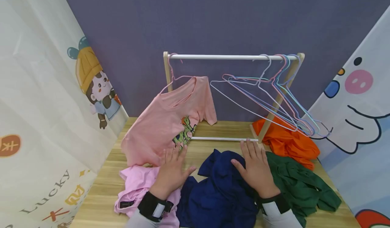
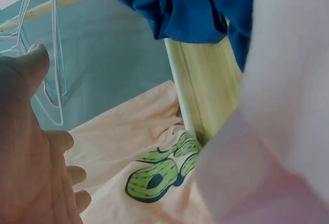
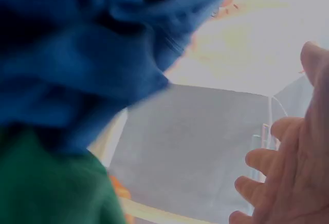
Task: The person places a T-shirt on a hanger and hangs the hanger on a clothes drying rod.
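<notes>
In the head view my left hand [image 1: 172,170] is spread palm down, its fingertips overlapping the hem of a peach T-shirt [image 1: 170,119] with a green print. That shirt hangs from a pink hanger [image 1: 170,69] at the rack's left end. My right hand [image 1: 256,168], fingers straight, is over the right side of a crumpled navy blue garment [image 1: 222,194]. Neither hand holds anything. Below my left hand lies a crumpled pink garment [image 1: 137,184]. A dark green garment [image 1: 298,180] lies to the right of my right hand.
A small rack with a white top bar [image 1: 213,57] stands at the table's back. Several bare hangers [image 1: 274,82] crowd its right end. Behind its right leg lies an orange garment [image 1: 286,140]. Printed curtains [image 1: 39,86] flank the wooden table [image 1: 100,194].
</notes>
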The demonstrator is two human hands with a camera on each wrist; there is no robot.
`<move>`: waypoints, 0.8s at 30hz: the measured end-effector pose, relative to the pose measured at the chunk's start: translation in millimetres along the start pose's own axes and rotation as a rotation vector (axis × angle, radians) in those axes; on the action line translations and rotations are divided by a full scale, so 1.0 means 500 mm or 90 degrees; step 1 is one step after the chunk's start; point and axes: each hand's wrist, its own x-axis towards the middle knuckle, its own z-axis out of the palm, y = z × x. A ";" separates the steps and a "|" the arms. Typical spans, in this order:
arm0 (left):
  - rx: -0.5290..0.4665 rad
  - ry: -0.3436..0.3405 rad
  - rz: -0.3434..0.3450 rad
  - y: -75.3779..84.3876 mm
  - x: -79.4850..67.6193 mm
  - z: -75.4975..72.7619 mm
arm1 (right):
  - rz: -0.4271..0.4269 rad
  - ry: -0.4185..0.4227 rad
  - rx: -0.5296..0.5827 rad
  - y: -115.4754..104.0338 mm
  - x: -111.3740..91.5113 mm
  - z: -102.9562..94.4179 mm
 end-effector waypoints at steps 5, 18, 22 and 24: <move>0.009 -0.018 -0.008 -0.019 -0.009 -0.011 | -0.037 0.049 -0.005 0.015 0.037 -0.054; -0.067 -0.037 -0.021 -0.106 -0.090 -0.068 | -0.066 0.235 0.101 0.076 0.175 -0.242; -0.059 0.002 0.004 -0.124 -0.125 -0.079 | -0.032 0.260 0.146 0.089 0.200 -0.257; -0.047 0.017 0.016 -0.133 -0.142 -0.079 | -0.022 0.269 0.157 0.095 0.209 -0.259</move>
